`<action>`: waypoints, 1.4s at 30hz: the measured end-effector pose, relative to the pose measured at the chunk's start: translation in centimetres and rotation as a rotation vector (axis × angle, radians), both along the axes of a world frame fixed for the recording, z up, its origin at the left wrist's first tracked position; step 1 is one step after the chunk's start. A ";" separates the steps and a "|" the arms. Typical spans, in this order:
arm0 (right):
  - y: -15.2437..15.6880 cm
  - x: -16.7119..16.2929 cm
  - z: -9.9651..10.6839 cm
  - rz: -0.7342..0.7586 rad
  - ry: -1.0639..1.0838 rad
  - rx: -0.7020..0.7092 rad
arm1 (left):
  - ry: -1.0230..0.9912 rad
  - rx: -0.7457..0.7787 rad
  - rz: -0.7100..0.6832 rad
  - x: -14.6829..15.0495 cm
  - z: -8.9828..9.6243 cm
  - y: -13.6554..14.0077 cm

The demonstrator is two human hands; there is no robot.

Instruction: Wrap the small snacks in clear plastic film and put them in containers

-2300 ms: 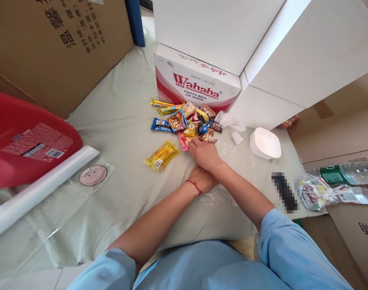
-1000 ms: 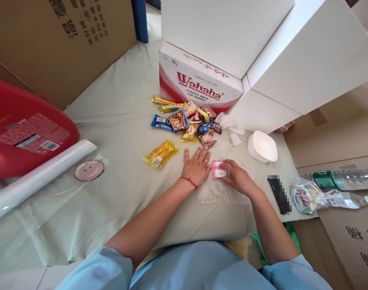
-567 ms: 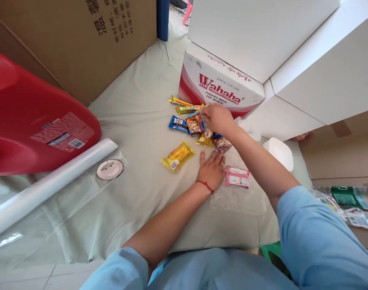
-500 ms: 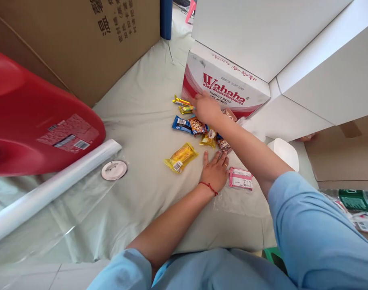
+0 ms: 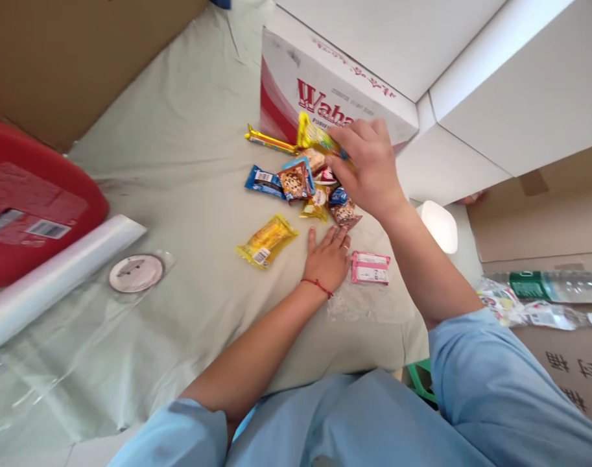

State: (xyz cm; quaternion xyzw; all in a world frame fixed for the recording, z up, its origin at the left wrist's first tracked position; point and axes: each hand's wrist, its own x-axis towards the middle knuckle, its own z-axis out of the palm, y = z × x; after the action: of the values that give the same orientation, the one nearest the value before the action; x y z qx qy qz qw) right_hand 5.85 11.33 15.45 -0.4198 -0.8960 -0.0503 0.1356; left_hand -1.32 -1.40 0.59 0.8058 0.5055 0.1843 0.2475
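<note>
My right hand [image 5: 368, 165] pinches a yellow-wrapped snack [image 5: 315, 135] and holds it above the pile, in front of the white and red carton. My left hand [image 5: 327, 259] lies flat on the cloth with fingers spread, just below the pile. In the pile are a brown cookie packet [image 5: 294, 181], a blue packet [image 5: 265, 182], a small yellow packet [image 5: 316, 204] and several others, partly overlapping. A thin yellow stick packet [image 5: 271, 141] lies at the back. To the left rests a larger yellow packet [image 5: 267, 242]; a pink and white packet [image 5: 370, 268] is right of my left hand.
The Wahaha carton [image 5: 281, 84] stands behind the snacks. At left are a red jug [image 5: 37, 194], a clear plastic roll [image 5: 67, 279] and a round disc [image 5: 136, 273]. A white container [image 5: 438, 227] and plastic bottles [image 5: 563, 286] are at right.
My right hand has lifted the yellow-wrapped snack off the pile and moved right, uncovering more packets. My left hand stays flat on the cloth. The camera view has shifted.
</note>
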 end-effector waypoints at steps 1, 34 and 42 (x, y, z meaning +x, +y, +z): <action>-1.8 2.6 0.1 0.028 0.013 -0.046 | 0.004 0.003 0.001 0.0 -0.1 0.0; -25.6 18.9 -9.0 -0.296 0.272 -0.406 | -0.220 0.291 0.167 -0.9 0.3 0.7; -27.9 18.8 -11.5 -0.457 0.349 -0.276 | -0.349 0.260 -0.080 -0.5 -0.7 0.4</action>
State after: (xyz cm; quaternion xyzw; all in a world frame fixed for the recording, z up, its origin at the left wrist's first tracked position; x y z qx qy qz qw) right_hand 24.61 -16.59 3.92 -0.6271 -0.7400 0.1154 0.2141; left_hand -1.84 -0.97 -0.12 0.8061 0.3948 0.3746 0.2325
